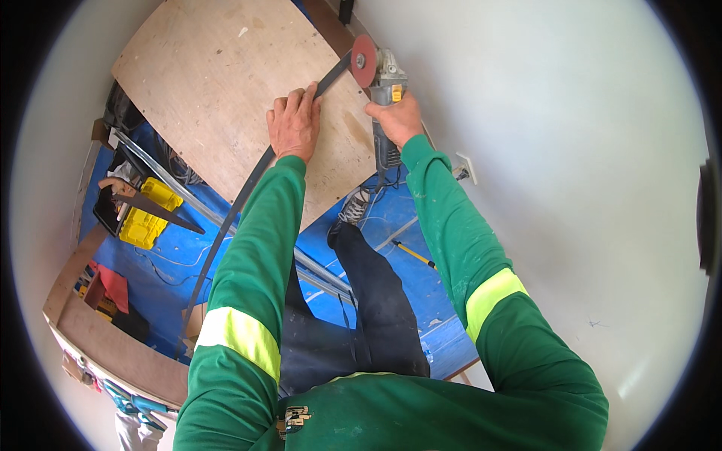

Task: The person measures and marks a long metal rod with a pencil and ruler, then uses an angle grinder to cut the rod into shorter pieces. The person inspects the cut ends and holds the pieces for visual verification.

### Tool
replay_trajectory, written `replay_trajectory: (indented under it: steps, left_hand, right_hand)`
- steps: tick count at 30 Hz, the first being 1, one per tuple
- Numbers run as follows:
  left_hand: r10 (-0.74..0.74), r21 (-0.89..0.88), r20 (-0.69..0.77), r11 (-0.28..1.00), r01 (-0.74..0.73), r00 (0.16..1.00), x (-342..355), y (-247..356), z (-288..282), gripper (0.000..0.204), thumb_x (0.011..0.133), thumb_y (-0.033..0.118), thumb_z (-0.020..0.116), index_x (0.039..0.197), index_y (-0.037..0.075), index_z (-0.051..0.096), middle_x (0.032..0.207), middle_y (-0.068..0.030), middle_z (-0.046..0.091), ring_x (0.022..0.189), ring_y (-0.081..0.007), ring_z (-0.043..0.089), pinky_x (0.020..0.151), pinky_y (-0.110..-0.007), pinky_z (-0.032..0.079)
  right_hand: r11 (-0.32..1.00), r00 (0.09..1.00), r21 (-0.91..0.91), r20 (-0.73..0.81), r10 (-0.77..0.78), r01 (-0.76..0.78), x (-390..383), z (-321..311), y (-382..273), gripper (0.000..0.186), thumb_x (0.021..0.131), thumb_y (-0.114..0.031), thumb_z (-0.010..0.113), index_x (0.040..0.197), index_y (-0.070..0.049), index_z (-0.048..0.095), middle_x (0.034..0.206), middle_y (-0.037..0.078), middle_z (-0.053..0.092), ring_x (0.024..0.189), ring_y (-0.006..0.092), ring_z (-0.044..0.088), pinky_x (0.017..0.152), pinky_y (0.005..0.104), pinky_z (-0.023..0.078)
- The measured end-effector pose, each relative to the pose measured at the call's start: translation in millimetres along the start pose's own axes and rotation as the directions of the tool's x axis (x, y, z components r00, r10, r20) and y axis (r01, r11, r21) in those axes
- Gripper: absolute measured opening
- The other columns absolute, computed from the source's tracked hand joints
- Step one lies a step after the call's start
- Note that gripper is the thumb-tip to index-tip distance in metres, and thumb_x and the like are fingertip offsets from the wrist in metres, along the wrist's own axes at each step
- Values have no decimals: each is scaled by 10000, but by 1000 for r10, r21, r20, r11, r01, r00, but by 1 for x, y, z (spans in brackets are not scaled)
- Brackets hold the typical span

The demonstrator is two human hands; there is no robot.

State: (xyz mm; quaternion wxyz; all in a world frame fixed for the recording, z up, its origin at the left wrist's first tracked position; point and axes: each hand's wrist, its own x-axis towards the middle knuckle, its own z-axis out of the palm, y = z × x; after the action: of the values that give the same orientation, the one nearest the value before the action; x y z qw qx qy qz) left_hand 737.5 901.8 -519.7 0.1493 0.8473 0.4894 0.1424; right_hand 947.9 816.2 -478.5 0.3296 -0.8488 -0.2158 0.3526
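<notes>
My right hand (401, 119) is wrapped round the body of an angle grinder (386, 152) with a yellow switch. Its reddish cutting disc (364, 60) stands at the far end of a long dark metal bar (333, 75), touching or very close to it. Whether the disc spins cannot be told. Across the bar lies my left hand (293, 126), fingers bent over it and holding it on a plywood tabletop (226, 68). From there the bar runs down past my left sleeve toward the floor. The thumb of my left hand is mostly hidden.
A white wall (571, 150) rises close on the right. On the blue-covered floor (421, 286) lie silvery metal profiles (177, 184), cables and a yellow-handled tool (416, 255). At left are a handsaw (154, 207), a yellow case (143, 225) and a curved wooden bench (128, 346).
</notes>
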Motion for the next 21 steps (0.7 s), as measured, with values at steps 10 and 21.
replay_trajectory:
  steps: [10, 21]
  left_hand:
    - [-15, -13, 22, 1000, 16, 1000, 0, 1, -2, 390, 1114, 374, 650, 1481, 262, 714, 1291, 10, 710, 1147, -252, 640, 967, -419, 484]
    - [-5, -21, -5, 1000, 5, 1000, 2, 0, -2, 400, 1112, 398, 646, 1482, 262, 718, 1278, 30, 709, 1119, -231, 640, 950, -415, 479]
  right_hand:
    - [999, 999, -40, -32, -29, 28, 0, 1, -3, 649, 734, -280, 891, 1226, 86, 679, 1157, 278, 792, 1099, 393, 784, 1006, 439, 588]
    - [999, 999, -17, -20, -44, 43, -6, 0, -10, 638, 732, -263, 889, 1231, 74, 679, 1129, 252, 793, 1063, 370, 787, 984, 430, 595]
